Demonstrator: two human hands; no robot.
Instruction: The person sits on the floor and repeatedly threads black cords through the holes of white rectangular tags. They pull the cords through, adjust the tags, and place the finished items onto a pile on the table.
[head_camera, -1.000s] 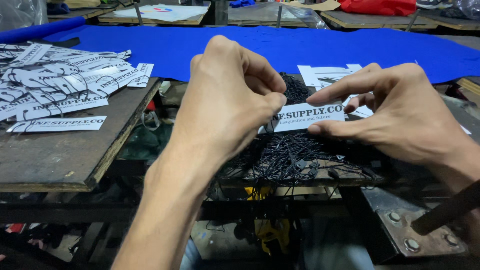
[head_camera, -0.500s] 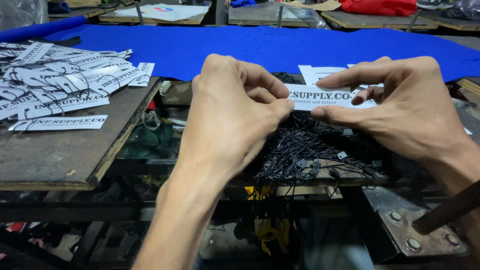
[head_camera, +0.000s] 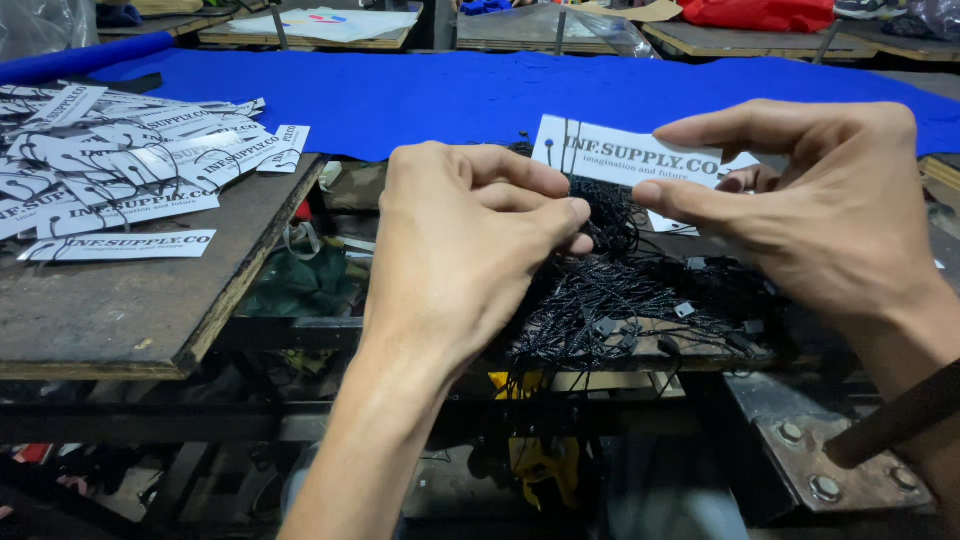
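two hands at a heap of black strings, one white tag held up.

nearest, left hand (head_camera: 465, 250) curled, fingertips pinched narrow over the black string pile (head_camera: 625, 300); whether gripping a strand, cannot tell. right hand (head_camera: 820, 205) pinching a white paper tag (head_camera: 620, 155) between thumb and forefinger, just above the pile. left on the wooden board (head_camera: 120, 310), more strung tags (head_camera: 120, 165) heaped. beyond, blue cloth (head_camera: 480, 90).
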